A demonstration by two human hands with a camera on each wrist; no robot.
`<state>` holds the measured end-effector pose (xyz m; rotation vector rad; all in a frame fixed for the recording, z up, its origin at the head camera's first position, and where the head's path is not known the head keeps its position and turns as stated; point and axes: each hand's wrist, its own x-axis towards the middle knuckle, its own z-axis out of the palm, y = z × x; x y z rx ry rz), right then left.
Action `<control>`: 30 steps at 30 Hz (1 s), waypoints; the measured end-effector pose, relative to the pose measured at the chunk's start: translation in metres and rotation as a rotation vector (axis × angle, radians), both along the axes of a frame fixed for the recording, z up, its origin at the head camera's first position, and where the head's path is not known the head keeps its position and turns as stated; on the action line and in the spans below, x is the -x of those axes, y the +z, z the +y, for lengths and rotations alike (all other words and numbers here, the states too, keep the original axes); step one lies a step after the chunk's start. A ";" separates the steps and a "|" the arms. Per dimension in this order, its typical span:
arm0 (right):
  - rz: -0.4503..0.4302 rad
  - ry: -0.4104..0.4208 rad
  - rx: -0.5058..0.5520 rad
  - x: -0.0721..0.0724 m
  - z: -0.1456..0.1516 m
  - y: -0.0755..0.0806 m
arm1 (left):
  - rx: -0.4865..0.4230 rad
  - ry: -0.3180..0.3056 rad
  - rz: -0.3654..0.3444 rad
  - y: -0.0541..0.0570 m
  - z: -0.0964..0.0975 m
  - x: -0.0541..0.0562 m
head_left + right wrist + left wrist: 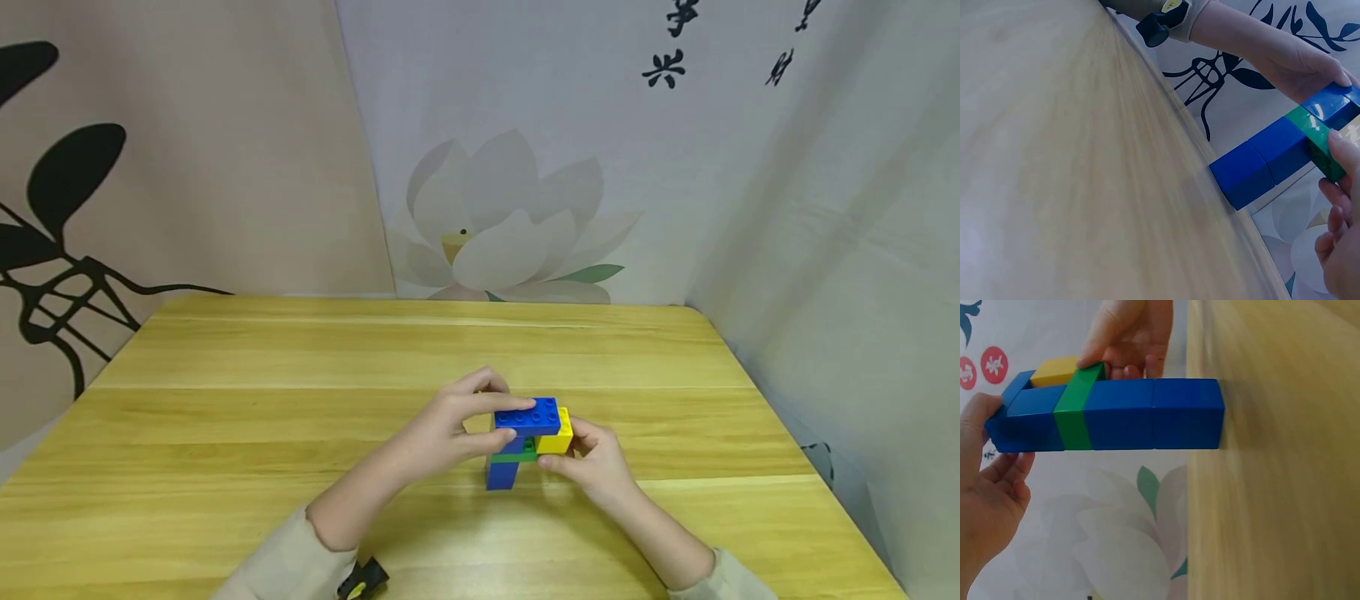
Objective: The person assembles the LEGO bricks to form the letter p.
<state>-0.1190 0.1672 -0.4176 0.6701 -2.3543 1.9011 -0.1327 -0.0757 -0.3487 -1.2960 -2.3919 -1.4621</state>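
Observation:
A small tower of toy building bricks stands on the table (300, 467). Two blue bricks (1154, 415) form its column, below a green plate (1079, 406). Above the plate are another blue brick (1032, 422) and, beside it, a yellow brick (553, 442). A studded blue brick (546, 414) lies across the top. My left hand (442, 425) holds this top brick between thumb and fingers. With its thumb on the overhanging end of the green plate, my right hand (600, 467) grips the tower's right side by the yellow brick; some fingertips are hidden.
A black strap device (363, 579) sits at the left sleeve. Behind the table hangs a pale curtain (525, 100) printed with a lotus and dark characters. Another pale cloth (847, 250) borders the right side.

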 end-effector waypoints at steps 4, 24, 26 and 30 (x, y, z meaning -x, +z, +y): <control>0.006 -0.002 -0.001 0.000 -0.001 0.000 | -0.035 0.014 0.022 -0.005 -0.002 0.000; -0.003 -0.046 0.006 0.000 -0.002 0.009 | -0.186 0.117 0.054 -0.015 -0.008 0.001; 0.014 -0.042 -0.004 0.001 -0.002 0.010 | -0.204 0.131 0.030 -0.014 -0.008 0.002; 0.026 -0.034 -0.022 0.002 -0.002 0.015 | -0.232 0.156 -0.049 -0.011 -0.008 0.003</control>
